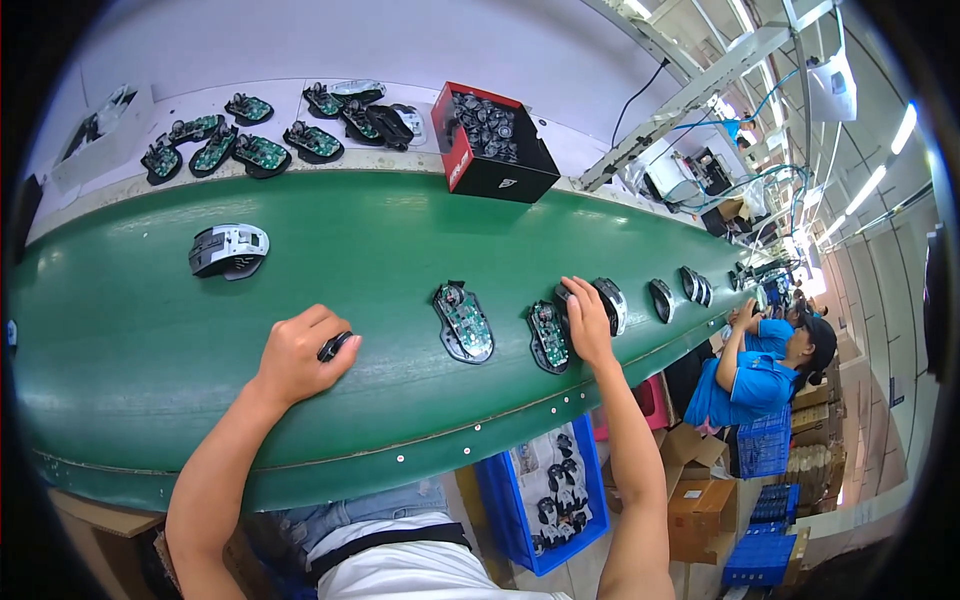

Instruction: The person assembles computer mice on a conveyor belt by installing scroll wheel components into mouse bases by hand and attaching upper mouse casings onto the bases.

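My left hand (303, 352) is closed around a small black oval part (335, 346), which shows between thumb and fingers just above the green belt. My right hand (588, 318) reaches over the belt, its fingers curled over a dark computer mouse (562, 296) that they mostly hide. Touching or close beside that hand lies an opened mouse base with a green circuit board (548, 336). On its other side sits a silver-and-black mouse (611, 306). Another open base with its board (464, 322) lies between my hands. A silver-and-black mouse (230, 250) stands farther left.
Several board-fitted mouse bases (262, 153) lie on the white ledge behind the belt (350, 220). A black-and-red box (505, 180) of dark parts overhangs the belt's far edge. More mice (696, 286) sit rightward, near a co-worker in blue (740, 380). A blue crate (497, 520) stands below.
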Demonstrator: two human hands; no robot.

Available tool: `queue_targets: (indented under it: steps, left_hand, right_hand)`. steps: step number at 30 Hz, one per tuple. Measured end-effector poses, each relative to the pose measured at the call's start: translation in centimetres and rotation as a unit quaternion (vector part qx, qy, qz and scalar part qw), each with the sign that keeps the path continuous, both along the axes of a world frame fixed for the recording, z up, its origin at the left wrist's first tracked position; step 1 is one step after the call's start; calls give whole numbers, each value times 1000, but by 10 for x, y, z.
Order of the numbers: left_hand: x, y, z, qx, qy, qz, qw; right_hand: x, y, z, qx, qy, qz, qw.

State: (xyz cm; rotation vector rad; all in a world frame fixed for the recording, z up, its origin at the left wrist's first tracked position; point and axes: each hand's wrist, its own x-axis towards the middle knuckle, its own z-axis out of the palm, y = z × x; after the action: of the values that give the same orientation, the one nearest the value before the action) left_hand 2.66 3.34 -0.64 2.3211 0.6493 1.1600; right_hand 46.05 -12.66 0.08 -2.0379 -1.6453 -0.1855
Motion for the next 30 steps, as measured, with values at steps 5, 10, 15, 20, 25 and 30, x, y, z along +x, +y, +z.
queue_targets:
  steps: [5, 10, 15, 20, 25, 30]
  left_hand:
    - [-2, -3, 6, -30, 14, 0, 999]
    - [-4, -1, 2, -50, 21, 4, 999]
    - [0, -2, 3, -68, 17, -7, 997]
    - [1, -2, 7, -73, 18, -8, 997]
    - [3, 1, 7, -73, 5, -20, 997]
    - [-2, -1, -1, -54, -1, -13, 998]
  right_hand:
    - [32, 7, 1, -54, -68, -92, 992]
    - [45, 29, 13, -146, 38, -99, 984]
    - [59, 41, -1, -22, 0, -81, 996]
    - [54, 42, -1, -31, 13, -62, 997]
    - [62, 39, -1, 23, 198, -115, 973]
    - [60, 14, 1, -28, 215, -194, 957]
